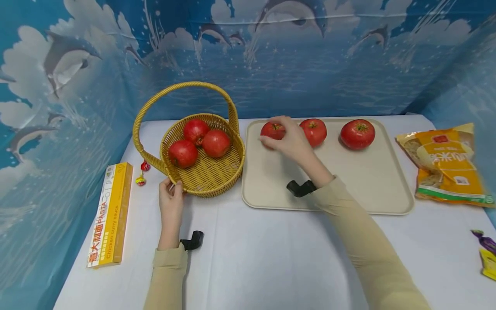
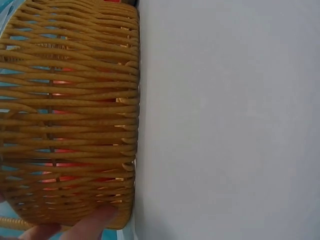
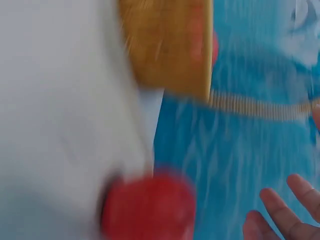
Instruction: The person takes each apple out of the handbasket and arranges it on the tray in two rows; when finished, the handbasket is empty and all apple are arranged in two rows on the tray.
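Head view: left hand (image 1: 171,199) pinches basket (image 1: 217,178) rim; right hand (image 1: 287,140) prob. cupping tomato (image 1: 272,129).

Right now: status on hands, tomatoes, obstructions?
Left hand pinching basket rim. Right hand on leftmost tray tomato, grip unclear. Three tomatoes in basket, three on tray. Path between looks unobstructed.

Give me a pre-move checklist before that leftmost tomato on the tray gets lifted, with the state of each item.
1. Right hand over the leftmost tomato: ok.
2. Fingers closed firmly round it: cannot tell; the wrist view is blurred.
3. Left hand steadying the basket at its near rim: ok.
4. Space in the basket beside its three tomatoes: ok.
5. Neighbouring tomato on the tray apart from the hand: cannot tell.
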The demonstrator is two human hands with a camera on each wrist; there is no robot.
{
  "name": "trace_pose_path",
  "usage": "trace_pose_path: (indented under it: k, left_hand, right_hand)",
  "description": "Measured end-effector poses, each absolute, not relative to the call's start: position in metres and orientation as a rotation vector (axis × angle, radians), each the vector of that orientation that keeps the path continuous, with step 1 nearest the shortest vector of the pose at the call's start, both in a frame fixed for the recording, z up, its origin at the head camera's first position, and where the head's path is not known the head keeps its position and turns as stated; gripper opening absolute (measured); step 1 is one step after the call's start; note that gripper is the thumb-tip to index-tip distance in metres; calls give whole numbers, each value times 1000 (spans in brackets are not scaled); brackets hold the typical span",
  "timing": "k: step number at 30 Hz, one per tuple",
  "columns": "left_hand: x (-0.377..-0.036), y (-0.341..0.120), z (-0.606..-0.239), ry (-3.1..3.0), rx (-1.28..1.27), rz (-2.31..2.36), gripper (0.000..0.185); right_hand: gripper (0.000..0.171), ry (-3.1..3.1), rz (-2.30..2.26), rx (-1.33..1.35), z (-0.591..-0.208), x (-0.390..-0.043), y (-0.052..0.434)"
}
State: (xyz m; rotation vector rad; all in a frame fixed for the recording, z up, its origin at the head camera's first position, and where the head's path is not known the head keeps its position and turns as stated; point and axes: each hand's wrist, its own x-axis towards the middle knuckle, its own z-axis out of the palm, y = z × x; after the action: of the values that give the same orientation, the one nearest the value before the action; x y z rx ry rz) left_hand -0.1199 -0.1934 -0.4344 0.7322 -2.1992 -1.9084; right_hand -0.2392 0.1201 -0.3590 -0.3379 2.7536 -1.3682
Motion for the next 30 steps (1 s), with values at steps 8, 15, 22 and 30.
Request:
trace_pose_path:
  k: [8, 15, 22, 30]
  left_hand:
    - [-121, -196, -435, -2188, 749, -1928, 49]
    - [-121, -195, -434, -2188, 748, -1927, 49]
    - [-122, -196, -438, -2186, 741, -1920, 48]
    - [-122, -197, -439, -2199, 739, -1901, 48]
  right_hand:
    - [63, 2616, -1345, -540, -367, -248, 31]
    - [61, 2688, -1237, -532, -376, -254, -7]
    - [76, 2659, -1135, -455, -387, -265, -28]
    - [85, 2655, -1056, -454, -398, -269, -38]
